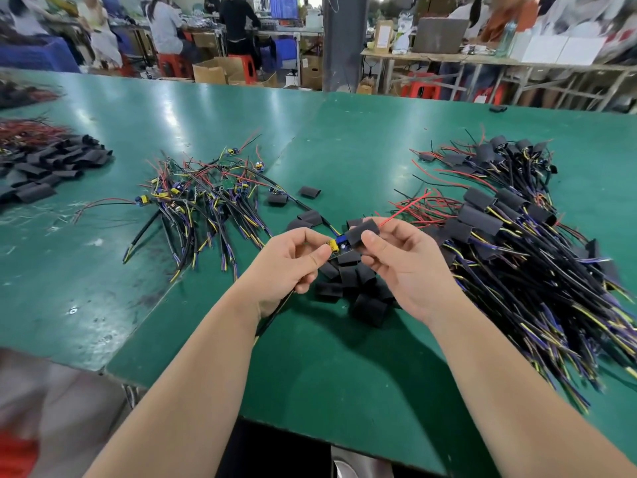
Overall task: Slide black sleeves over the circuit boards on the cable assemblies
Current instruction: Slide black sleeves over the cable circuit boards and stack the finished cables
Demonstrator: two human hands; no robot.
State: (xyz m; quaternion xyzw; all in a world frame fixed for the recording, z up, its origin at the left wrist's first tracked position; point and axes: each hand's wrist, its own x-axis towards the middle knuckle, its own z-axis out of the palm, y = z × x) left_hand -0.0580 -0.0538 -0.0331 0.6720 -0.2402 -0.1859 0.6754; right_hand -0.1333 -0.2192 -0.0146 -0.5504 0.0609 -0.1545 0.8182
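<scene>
We see a green table (pixel 344 132) whose mat is split by a seam (pixel 213 232) running from the far middle towards the near left edge. The left part is scuffed with white marks (pixel 51 219). Just left of the seam lies a tangle of unsleeved cable assemblies (pixel 206 194), their small boards bare. At the right lies a larger pile of sleeved assemblies (pixel 510 243), wires fanned towards the near edge. Between these 2 piles, nearer us, sits a heap of loose black sleeves (pixel 355 284), with a few stray sleeves (pixel 310 192) lying apart beyond it. At the far left lies a second sleeve heap (pixel 51 167), with red wires (pixel 31 132) just behind it. 1 small black object (pixel 498 108) lies by the far right edge.
</scene>
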